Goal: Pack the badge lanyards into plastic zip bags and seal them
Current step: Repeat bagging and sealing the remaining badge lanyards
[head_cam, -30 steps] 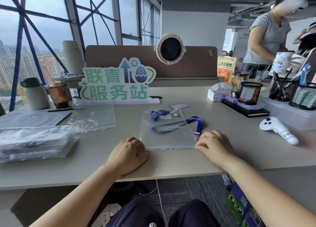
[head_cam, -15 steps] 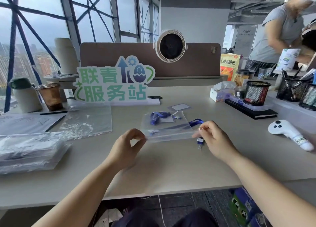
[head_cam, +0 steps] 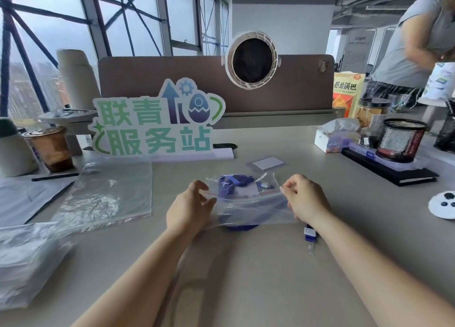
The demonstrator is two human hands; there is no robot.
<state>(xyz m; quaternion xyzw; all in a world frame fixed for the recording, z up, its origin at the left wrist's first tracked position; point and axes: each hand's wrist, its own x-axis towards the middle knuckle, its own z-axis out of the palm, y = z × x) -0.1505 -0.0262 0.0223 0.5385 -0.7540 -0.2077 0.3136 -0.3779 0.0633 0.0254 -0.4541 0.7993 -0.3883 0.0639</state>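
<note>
lanyard (head_cam: 235, 180), one, blue, sits bunched inside one clear zip bag (head_cam: 248, 208) held just above the desk (head_cam: 246, 277); its clip end (head_cam: 310, 234) lies outside by the right wrist. left hand (head_cam: 187, 211) and right hand (head_cam: 305, 201) each pinch one end of the bag's red-lined zip strip. one empty bag (head_cam: 108, 193) lies flat to the left, near one stack of bags (head_cam: 27, 262). one green sign (head_cam: 157, 122) stands behind.

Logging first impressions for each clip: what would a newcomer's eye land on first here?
At centre the left hand and right hand pinch a clear zip bag over the desk, a blue lanyard showing through it. Behind stands a green-and-white sign, with a round white fan on the brown partition above it.
</note>
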